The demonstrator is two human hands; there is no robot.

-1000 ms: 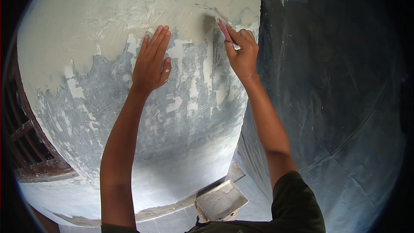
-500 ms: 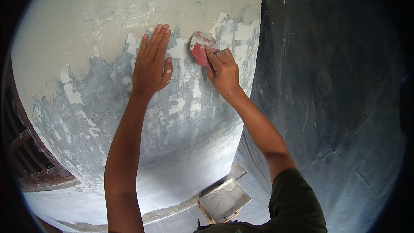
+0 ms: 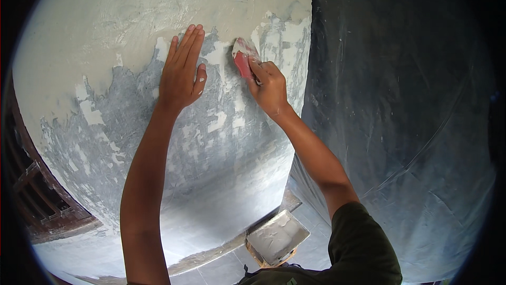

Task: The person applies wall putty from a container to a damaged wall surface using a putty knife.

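My left hand [image 3: 182,71] lies flat against the wall [image 3: 211,163], fingers stretched upward and close together, thumb apart, holding nothing. To its right, my right hand [image 3: 270,87] grips a red scraper [image 3: 242,64] whose upper part is smeared with pale plaster. The scraper's far edge is at the wall, near the ragged lower border of a cream coat of plaster [image 3: 126,16]. Below that border the surface is grey with scattered white patches. Whether the scraper's edge touches the wall cannot be made out.
A tray of pale plaster [image 3: 279,237] stands on the tiled floor at the wall's foot. Dark plastic sheeting [image 3: 400,127] hangs to the right of the wall's edge. At the far left is a brown barred wooden frame [image 3: 39,195].
The view has shifted slightly, and both hands appear a little further left. My right hand still grips the scraper, which looks turned slightly; my left hand stays flat on the wall.
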